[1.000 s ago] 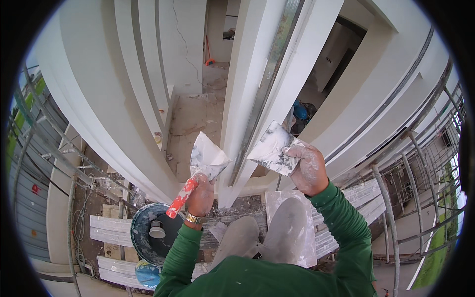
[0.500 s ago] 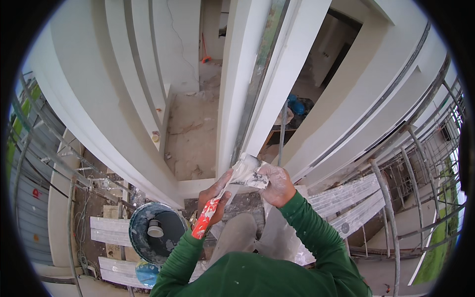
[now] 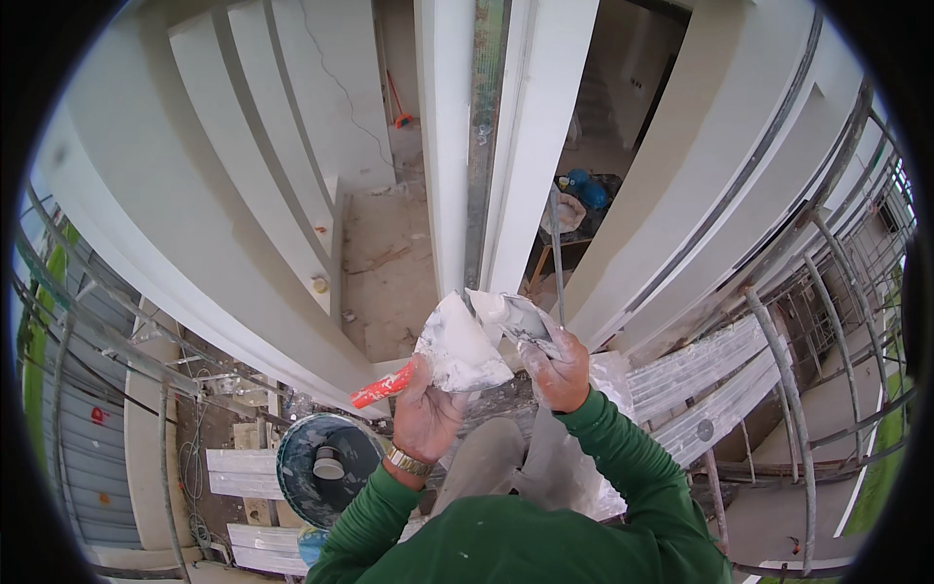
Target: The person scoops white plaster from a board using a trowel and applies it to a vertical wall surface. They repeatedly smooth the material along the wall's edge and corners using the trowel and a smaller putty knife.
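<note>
My left hand, with a gold watch at the wrist, is closed on a putty knife by its red handle. A thick layer of white putty covers its broad blade. In my right hand is a second flat, putty-smeared scraper, gripped by its near end; its handle is hidden under my fingers. White paste clings to its far end. The two blades are close together in front of me, and I cannot tell whether they touch.
At my left stands a dark bucket with a white cup-like thing in it. Metal planks and scaffold pipes flank me. White wall columns rise ahead. An orange broom leans beyond the opening.
The blades, overlapping before, are now spread apart. The left putty knife has turned so its putty-covered face shows and its red handle points left. My view has shifted slightly.
</note>
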Action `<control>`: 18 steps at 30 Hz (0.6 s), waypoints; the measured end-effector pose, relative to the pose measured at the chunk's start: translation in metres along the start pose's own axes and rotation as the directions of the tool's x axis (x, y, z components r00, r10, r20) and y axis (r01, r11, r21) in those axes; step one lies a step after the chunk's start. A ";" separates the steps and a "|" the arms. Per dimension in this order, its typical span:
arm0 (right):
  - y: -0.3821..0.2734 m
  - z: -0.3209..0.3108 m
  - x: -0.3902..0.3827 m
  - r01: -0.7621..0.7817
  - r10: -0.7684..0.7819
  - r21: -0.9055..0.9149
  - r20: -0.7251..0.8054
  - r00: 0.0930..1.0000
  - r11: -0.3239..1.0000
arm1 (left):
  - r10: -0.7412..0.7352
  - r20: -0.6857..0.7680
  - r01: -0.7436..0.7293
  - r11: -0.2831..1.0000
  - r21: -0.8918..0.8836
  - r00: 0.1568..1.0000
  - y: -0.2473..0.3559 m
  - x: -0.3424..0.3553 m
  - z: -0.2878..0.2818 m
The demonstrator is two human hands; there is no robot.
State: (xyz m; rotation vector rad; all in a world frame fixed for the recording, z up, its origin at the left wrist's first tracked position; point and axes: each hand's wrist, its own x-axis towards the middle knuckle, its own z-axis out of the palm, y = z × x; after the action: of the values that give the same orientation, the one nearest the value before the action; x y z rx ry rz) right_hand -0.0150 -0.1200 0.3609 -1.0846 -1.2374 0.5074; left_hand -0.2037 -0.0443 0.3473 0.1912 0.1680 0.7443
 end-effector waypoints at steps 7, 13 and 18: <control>0.007 -0.015 0.007 0.484 -0.365 -0.275 0.387 0.847 0.831 | -0.200 0.183 0.225 0.966 -0.125 0.962 0.009 0.011 0.007; 0.023 -0.016 -0.002 0.516 -0.435 -0.338 0.291 0.852 0.787 | -0.184 0.066 0.187 0.982 -0.030 0.981 -0.003 0.021 0.022; 0.068 -0.035 -0.001 0.397 -0.263 -0.568 0.305 0.915 0.721 | -0.226 0.109 0.239 0.962 -0.134 0.968 0.002 0.034 -0.024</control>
State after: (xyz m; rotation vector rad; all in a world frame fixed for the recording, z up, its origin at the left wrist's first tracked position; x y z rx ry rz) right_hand 0.0329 -0.1039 0.3031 -1.3322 -1.8169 -0.1011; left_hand -0.1860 -0.0169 0.3219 0.0637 0.0453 0.5094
